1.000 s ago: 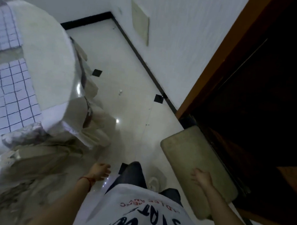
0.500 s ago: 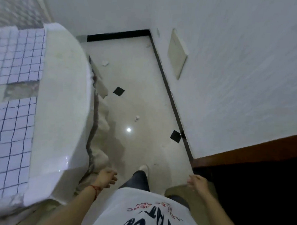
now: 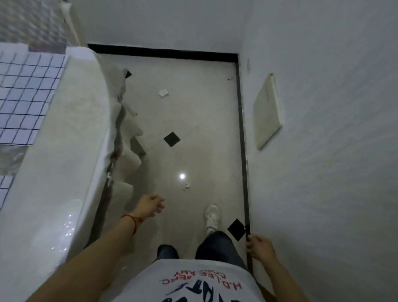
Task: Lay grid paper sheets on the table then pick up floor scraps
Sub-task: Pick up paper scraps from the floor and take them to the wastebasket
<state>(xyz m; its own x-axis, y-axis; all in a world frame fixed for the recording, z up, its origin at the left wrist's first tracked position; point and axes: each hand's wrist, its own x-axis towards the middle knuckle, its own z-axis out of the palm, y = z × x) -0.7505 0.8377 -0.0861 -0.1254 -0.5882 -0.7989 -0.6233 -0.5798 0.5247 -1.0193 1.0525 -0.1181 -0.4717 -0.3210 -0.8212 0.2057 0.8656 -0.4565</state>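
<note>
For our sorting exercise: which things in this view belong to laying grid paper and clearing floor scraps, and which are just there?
Part of the job:
grid paper sheets
table
larger scrap
small scrap
left hand
right hand

Just there:
wall panel
black floor diamonds
shoe

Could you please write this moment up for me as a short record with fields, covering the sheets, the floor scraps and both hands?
grid paper sheets: lying on the table, at left
near scrap: small, on the floor beyond the left hand
far scrap: white, farther along the floor
tiny scrap: by the far baseboard
left hand: empty, loosely open
right hand: empty, near the wall
shoe: stepping forward
</note>
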